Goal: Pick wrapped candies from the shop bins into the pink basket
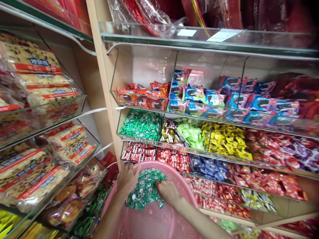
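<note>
Green sweets [147,189] lie in the pink basket [151,222]. In the head view, the right hand [169,193] is curled against them, the left hand [126,181] has its thumb apart, near the basket edge; I cannot tell if either grips. Handling small sweets seems to call for cupped fingers.

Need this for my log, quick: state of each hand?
Left hand: open, thumb spread, by the green packets.
Right hand: fingers curled at the green packets; whether gripping, cannot tell.
</note>
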Demonstrator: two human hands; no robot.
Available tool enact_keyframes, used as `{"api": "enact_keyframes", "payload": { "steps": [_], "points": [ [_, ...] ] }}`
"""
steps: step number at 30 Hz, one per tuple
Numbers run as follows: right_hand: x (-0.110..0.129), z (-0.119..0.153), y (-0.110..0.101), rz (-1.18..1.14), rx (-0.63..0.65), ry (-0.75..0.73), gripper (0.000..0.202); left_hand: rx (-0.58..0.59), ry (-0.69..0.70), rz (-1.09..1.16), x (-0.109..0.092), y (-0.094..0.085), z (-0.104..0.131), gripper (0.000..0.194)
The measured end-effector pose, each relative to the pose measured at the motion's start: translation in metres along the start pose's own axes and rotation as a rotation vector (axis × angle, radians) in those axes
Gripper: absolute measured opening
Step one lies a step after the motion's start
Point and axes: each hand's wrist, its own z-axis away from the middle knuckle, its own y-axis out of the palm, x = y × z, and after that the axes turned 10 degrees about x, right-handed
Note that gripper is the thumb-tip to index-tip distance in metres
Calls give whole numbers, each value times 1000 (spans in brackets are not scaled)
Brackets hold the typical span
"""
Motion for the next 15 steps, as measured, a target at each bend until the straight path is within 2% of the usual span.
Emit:
{"api": "enact_keyframes", "payload": {
  "steps": [5,12,15],
  "points": [
    [-9,23,12,-91,-8,60,26,19,9,6,-13,9,4,55],
    [-27,68,40,-620,-184,147,20,48,121,-21,-42,26,14,54],
    [-34,85,50,-755,-252,192,20,51,194,-37,-57,29,18,51]
  ]
}}
